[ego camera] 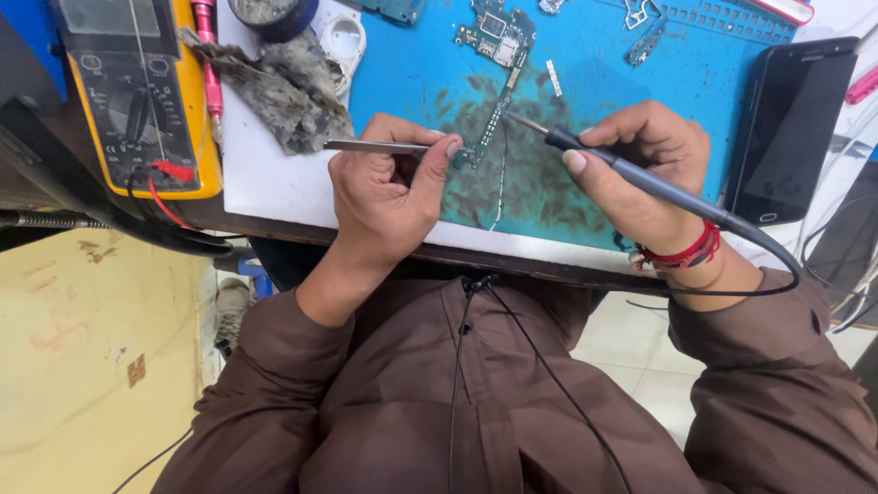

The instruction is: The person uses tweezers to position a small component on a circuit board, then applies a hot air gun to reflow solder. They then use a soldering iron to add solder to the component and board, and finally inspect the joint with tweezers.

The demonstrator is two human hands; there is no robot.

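Resting on the stained blue work mat (430, 69), a narrow flex strip (489, 128) hanging from a small circuit board (498, 37) is pinned by metal tweezers (375, 145), which are pinched shut in the closed left hand (384, 187). A soldering iron (631, 174) is gripped pen-style by the curled right hand (645, 174), its tip touching the strip. A yellow multimeter (137, 91) and a dark smartphone (794, 128) are seen at the 2 sides.

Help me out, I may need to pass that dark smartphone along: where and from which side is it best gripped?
Grip the smartphone across its two long edges near the middle, coming from above. It lies flat, screen up, beside the blue mat, and its edges look free; the right hand is close by.
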